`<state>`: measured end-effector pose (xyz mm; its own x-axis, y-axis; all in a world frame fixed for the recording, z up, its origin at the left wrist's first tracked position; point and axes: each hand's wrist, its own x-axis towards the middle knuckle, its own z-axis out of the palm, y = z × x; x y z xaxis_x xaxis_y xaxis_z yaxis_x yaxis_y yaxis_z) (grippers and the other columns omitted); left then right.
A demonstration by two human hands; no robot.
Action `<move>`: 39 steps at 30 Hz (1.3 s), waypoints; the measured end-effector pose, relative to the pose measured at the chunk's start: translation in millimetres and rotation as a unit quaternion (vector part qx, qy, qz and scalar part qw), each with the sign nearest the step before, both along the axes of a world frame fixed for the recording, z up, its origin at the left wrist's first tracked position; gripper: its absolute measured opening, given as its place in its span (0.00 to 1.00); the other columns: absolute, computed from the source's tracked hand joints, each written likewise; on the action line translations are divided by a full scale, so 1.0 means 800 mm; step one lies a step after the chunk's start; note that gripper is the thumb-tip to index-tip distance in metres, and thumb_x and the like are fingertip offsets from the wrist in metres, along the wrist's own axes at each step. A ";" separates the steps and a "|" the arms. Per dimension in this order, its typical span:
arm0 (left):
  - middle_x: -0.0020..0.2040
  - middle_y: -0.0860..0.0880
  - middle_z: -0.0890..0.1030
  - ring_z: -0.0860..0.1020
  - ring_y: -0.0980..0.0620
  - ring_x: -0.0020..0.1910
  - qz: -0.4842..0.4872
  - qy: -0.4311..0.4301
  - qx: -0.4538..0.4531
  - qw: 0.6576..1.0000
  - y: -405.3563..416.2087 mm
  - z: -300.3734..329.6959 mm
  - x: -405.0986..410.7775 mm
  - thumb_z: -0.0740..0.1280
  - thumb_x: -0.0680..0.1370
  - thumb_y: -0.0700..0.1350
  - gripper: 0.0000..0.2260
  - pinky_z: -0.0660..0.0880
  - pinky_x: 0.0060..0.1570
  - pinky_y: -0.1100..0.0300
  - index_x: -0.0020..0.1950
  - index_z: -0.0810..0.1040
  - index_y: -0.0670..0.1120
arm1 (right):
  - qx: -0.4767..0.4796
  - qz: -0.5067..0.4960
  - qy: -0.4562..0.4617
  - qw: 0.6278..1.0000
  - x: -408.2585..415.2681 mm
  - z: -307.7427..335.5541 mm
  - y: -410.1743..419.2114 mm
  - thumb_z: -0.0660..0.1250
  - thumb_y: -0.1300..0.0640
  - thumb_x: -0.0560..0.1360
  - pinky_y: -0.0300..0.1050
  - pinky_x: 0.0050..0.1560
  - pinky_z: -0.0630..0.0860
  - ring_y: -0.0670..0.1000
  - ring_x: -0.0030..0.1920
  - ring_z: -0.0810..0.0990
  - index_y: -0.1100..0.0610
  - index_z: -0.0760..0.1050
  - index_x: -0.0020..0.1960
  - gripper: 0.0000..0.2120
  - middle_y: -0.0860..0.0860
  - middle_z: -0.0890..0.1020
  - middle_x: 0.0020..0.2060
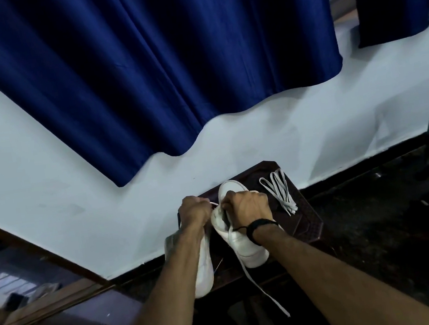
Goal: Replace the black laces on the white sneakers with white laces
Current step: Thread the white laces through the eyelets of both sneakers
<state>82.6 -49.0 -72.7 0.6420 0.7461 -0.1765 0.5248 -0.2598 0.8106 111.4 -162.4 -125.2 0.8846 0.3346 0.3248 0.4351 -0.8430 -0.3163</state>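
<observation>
White sneaker (249, 251) on dark stool (308, 220), both hands (245, 207) pulling white lace (266, 296)

Domestic room, likely a home: blue curtain (164, 58) over a window, pale painted wall (40, 160), dark floor (383, 220), small dark table (305, 212).

We see two white sneakers side by side: right sneaker (251, 251) upright, white lace (266, 293) threaded, loose end trailing toward us. Left sneaker (206, 272) lies partly hidden. Spare white lace (280, 194) lies bundled just beyond, apart from right sneaker.
</observation>
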 end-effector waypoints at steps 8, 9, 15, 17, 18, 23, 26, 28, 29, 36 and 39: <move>0.43 0.43 0.77 0.81 0.52 0.31 0.120 -0.181 -0.201 0.955 0.073 0.075 -0.046 0.56 0.83 0.35 0.09 0.80 0.31 0.62 0.44 0.70 0.41 | -0.049 0.055 0.117 0.990 0.012 0.024 0.006 0.60 0.47 0.77 0.48 0.52 0.74 0.57 0.59 0.78 0.53 0.75 0.62 0.18 0.54 0.79 0.58; 0.43 0.45 0.75 0.78 0.53 0.32 0.153 -0.189 -0.162 0.956 0.092 0.089 -0.056 0.56 0.83 0.35 0.12 0.79 0.31 0.62 0.40 0.68 0.44 | -0.061 0.066 0.122 0.989 0.010 0.026 0.008 0.60 0.47 0.77 0.48 0.53 0.74 0.56 0.60 0.77 0.53 0.75 0.62 0.18 0.54 0.78 0.59; 0.52 0.39 0.81 0.80 0.39 0.52 0.103 0.056 0.204 0.972 0.141 0.087 -0.097 0.64 0.75 0.40 0.11 0.78 0.57 0.45 0.55 0.79 0.38 | -0.102 0.065 0.083 0.989 -0.005 0.026 0.011 0.59 0.50 0.77 0.47 0.54 0.72 0.56 0.58 0.78 0.51 0.76 0.61 0.16 0.52 0.80 0.58; 0.64 0.42 0.77 0.74 0.41 0.64 -0.023 0.069 0.287 0.955 0.114 0.063 -0.091 0.66 0.76 0.42 0.18 0.72 0.64 0.48 0.66 0.76 0.44 | -0.112 0.063 0.071 0.989 -0.009 0.028 0.011 0.60 0.51 0.76 0.47 0.54 0.72 0.56 0.58 0.79 0.52 0.76 0.60 0.15 0.53 0.80 0.57; 0.66 0.43 0.76 0.73 0.43 0.66 -0.096 0.055 0.298 0.948 0.100 0.052 -0.083 0.66 0.77 0.41 0.19 0.70 0.66 0.49 0.68 0.75 0.46 | -0.117 0.060 0.065 0.989 -0.012 0.029 0.012 0.60 0.51 0.77 0.47 0.54 0.72 0.56 0.58 0.79 0.52 0.75 0.60 0.14 0.53 0.80 0.57; 0.56 0.45 0.83 0.80 0.45 0.57 -0.334 0.140 0.302 0.882 0.039 0.017 -0.048 0.61 0.75 0.45 0.14 0.75 0.58 0.53 0.55 0.83 0.47 | -0.128 0.057 0.060 0.988 -0.016 0.026 0.016 0.58 0.52 0.78 0.48 0.55 0.71 0.56 0.58 0.78 0.52 0.75 0.60 0.14 0.54 0.80 0.57; 0.45 0.44 0.83 0.81 0.42 0.49 -0.343 0.132 0.376 0.851 0.023 0.014 -0.045 0.58 0.72 0.46 0.11 0.77 0.48 0.52 0.39 0.79 0.45 | -0.133 0.054 0.049 0.988 -0.017 0.028 0.019 0.56 0.53 0.80 0.48 0.55 0.70 0.56 0.59 0.78 0.53 0.75 0.60 0.14 0.54 0.80 0.57; 0.50 0.44 0.82 0.80 0.43 0.52 -0.300 0.142 0.437 0.836 0.024 0.022 -0.050 0.61 0.76 0.44 0.10 0.77 0.51 0.53 0.46 0.82 0.44 | -0.135 0.053 0.043 0.989 -0.019 0.030 0.019 0.55 0.53 0.79 0.48 0.54 0.71 0.56 0.58 0.79 0.53 0.76 0.60 0.14 0.54 0.81 0.56; 0.51 0.44 0.81 0.80 0.43 0.52 -0.244 0.148 0.476 0.832 0.027 0.030 -0.053 0.62 0.76 0.44 0.10 0.75 0.51 0.53 0.49 0.82 0.44 | -0.134 0.051 0.041 0.989 -0.021 0.032 0.019 0.55 0.54 0.79 0.48 0.53 0.71 0.56 0.57 0.79 0.53 0.76 0.59 0.14 0.53 0.81 0.55; 0.56 0.44 0.77 0.71 0.43 0.60 0.111 0.155 0.426 0.884 0.108 0.040 -0.097 0.65 0.74 0.44 0.10 0.62 0.66 0.44 0.53 0.81 0.44 | -0.133 0.039 0.019 0.990 -0.036 0.031 0.013 0.52 0.55 0.80 0.50 0.54 0.71 0.57 0.65 0.69 0.56 0.70 0.64 0.16 0.54 0.76 0.59; 0.59 0.43 0.78 0.73 0.42 0.60 -0.033 0.056 0.429 0.901 0.091 0.026 -0.093 0.66 0.74 0.39 0.13 0.69 0.62 0.49 0.57 0.80 0.45 | -0.136 0.039 0.026 0.990 -0.032 0.031 0.013 0.52 0.54 0.80 0.50 0.53 0.71 0.56 0.66 0.67 0.56 0.70 0.63 0.15 0.54 0.75 0.60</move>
<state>8.3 23.9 -51.8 0.7043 0.5990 0.3810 0.5507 -0.7997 0.2391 86.0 -152.3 -100.7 0.8661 0.4710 0.1673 0.4908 -0.8648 -0.1064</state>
